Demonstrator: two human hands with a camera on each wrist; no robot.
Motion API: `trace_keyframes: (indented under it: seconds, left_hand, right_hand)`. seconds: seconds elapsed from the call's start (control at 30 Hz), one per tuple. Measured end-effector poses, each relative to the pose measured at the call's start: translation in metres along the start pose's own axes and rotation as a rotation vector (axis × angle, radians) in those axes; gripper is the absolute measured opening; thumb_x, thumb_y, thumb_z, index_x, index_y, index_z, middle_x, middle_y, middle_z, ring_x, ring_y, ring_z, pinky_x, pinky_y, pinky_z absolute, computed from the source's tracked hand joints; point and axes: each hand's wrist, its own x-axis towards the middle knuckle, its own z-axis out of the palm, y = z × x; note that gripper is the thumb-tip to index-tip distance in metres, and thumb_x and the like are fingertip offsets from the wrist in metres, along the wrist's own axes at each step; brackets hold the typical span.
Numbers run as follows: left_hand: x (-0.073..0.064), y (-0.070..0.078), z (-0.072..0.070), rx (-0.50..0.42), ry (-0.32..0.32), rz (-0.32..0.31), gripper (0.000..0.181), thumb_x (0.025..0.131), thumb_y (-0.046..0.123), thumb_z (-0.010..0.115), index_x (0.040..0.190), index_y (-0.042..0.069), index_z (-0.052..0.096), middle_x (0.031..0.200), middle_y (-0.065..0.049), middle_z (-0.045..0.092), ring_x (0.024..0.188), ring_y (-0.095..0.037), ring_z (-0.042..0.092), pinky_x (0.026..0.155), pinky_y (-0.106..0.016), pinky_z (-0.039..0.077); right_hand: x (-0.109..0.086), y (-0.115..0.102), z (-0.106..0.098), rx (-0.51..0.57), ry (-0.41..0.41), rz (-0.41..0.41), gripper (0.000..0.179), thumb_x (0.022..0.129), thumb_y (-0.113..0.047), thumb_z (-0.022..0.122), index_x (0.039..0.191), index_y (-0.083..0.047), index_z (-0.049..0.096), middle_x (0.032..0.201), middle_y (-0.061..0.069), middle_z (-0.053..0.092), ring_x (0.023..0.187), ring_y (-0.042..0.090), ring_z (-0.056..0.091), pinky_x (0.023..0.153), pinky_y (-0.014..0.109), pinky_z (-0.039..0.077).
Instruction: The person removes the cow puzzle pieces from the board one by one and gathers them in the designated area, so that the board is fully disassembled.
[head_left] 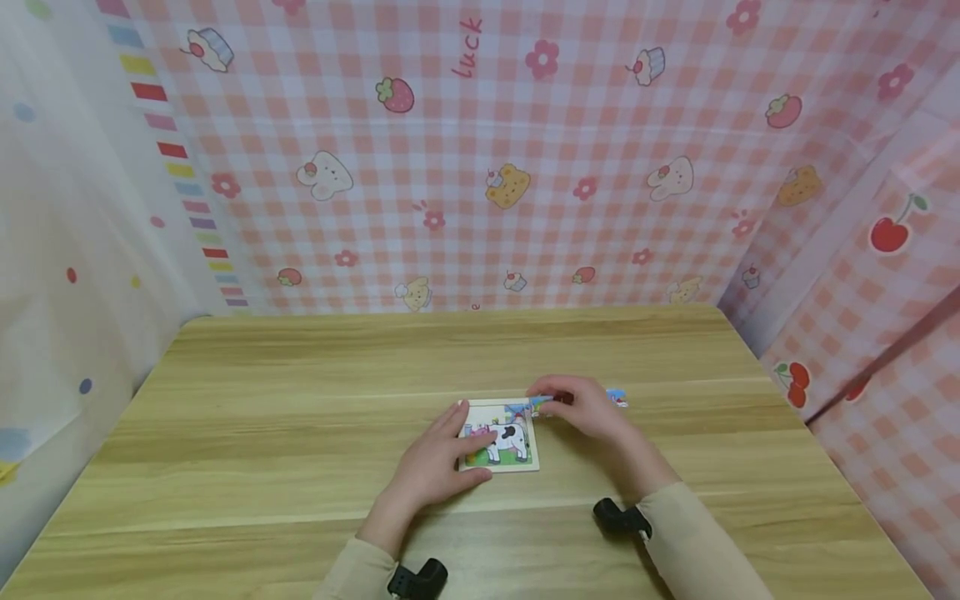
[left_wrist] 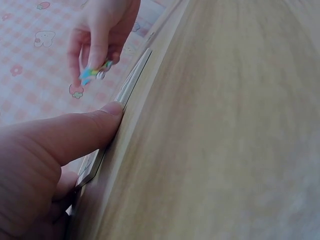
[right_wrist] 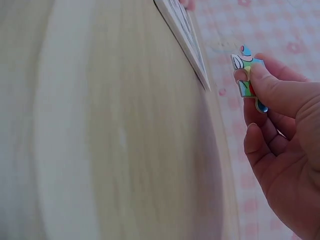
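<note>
Puzzle piece (right_wrist: 246, 64), pinched in right hand (head_left: 587, 408); cow puzzle (head_left: 512, 442) nearby

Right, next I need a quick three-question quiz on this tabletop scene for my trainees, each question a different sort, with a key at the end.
1. Short answer: which large animal is pictured in the puzzle tray?
2. True or false: look at the right hand; it is holding nothing.
3. Multiple choice: the left hand is touching
A) the checked cloth
B) the puzzle tray
C) the right hand

Key:
1. A black-and-white cow.
2. False; it pinches a puzzle piece between thumb and fingers.
3. B
</note>
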Motion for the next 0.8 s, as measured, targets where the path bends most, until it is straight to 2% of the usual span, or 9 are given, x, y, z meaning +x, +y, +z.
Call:
trace_keyframes:
  seconds: [0.27, 0.43, 0.67, 0.8]
  left_hand:
    - [0.0, 0.0, 0.0, 0.014, -0.001, -0.002, 0.052, 0.087, 0.044, 0.072, 0.136, 0.028, 0.062, 0.159, -0.022, 0.028, 0.148, -0.038, 0.026, 0.115, -0.057, 0.031]
    - [0.0, 0.001, 0.0, 0.003, -0.002, -0.01, 0.053, 0.087, 0.043, 0.072, 0.136, 0.028, 0.062, 0.159, -0.021, 0.028, 0.148, -0.038, 0.025, 0.115, -0.057, 0.031]
    - [0.0, 0.002, 0.0, -0.004, 0.0, -0.015, 0.052, 0.087, 0.043, 0.072, 0.136, 0.027, 0.062, 0.159, -0.022, 0.028, 0.148, -0.038, 0.024, 0.116, -0.057, 0.029]
    - [0.0, 0.002, 0.001, -0.01, 0.003, -0.016, 0.053, 0.087, 0.043, 0.072, 0.137, 0.027, 0.062, 0.159, -0.022, 0.027, 0.148, -0.038, 0.024, 0.116, -0.058, 0.029]
  right_hand:
    - [-0.02, 0.015, -0.019, 0.021, 0.058, 0.056, 0.02, 0.091, -0.007, 0.069, 0.11, -0.006, 0.073, 0.116, 0.012, 0.07, 0.095, 0.017, 0.062, 0.078, 0.022, 0.05]
    - [-0.029, 0.024, -0.029, 0.019, 0.094, 0.08, 0.02, 0.092, -0.006, 0.068, 0.111, -0.006, 0.073, 0.116, 0.013, 0.07, 0.092, 0.013, 0.059, 0.077, 0.022, 0.049]
    - [-0.042, 0.038, -0.041, 0.032, 0.141, 0.096, 0.02, 0.093, -0.004, 0.066, 0.112, -0.003, 0.072, 0.117, 0.017, 0.069, 0.097, 0.006, 0.06, 0.082, 0.018, 0.05]
    - [-0.05, 0.044, -0.049, 0.05, 0.18, 0.101, 0.021, 0.092, -0.003, 0.066, 0.112, 0.0, 0.071, 0.117, 0.02, 0.068, 0.094, 0.001, 0.058, 0.078, 0.017, 0.049]
